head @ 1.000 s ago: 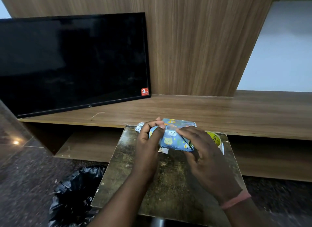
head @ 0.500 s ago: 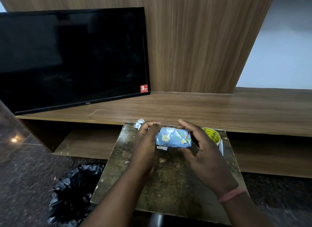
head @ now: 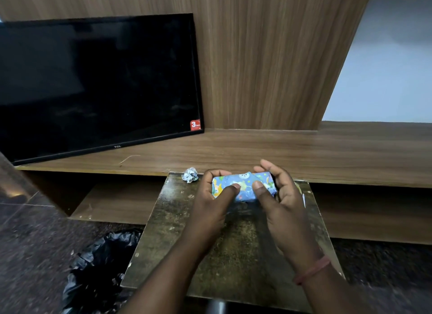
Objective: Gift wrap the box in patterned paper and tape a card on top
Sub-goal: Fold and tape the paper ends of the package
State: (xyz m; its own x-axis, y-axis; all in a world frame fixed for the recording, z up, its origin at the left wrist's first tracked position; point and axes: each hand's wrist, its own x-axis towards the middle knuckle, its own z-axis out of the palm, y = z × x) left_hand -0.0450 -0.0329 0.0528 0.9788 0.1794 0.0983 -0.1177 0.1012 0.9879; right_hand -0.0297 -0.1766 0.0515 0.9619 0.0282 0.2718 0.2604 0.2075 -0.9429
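1. Box (head: 243,185), wrapped in blue patterned paper, sits at the far edge of the worn desk (head: 233,255), held between both hands.
2. Left hand (head: 214,196): fingers curl round the box's left end, thumb on top.
3. Right hand (head: 278,196): grips the right end, thumb on top, forefinger raised.
4. Crumpled paper scrap (head: 190,174) lies near the desk's far left corner; a television (head: 93,84) stands on the wooden shelf (head: 304,154) behind.

Box (head: 243,187): wrapped in smooth, slightly glossy patterned paper, creased at the folds. Tabletop (head: 236,253) beneath the box: worn, mottled brown surface, scuffed and dull, edges chipped. Scrap (head: 190,174) left of the box: crumpled paper. Shelf (head: 280,150) behind the box: wood-grain laminate, matt. Television (head: 98,84) on the shelf: glossy black screen. Bag (head: 98,267) left of the tabletop: crinkled shiny black plastic.
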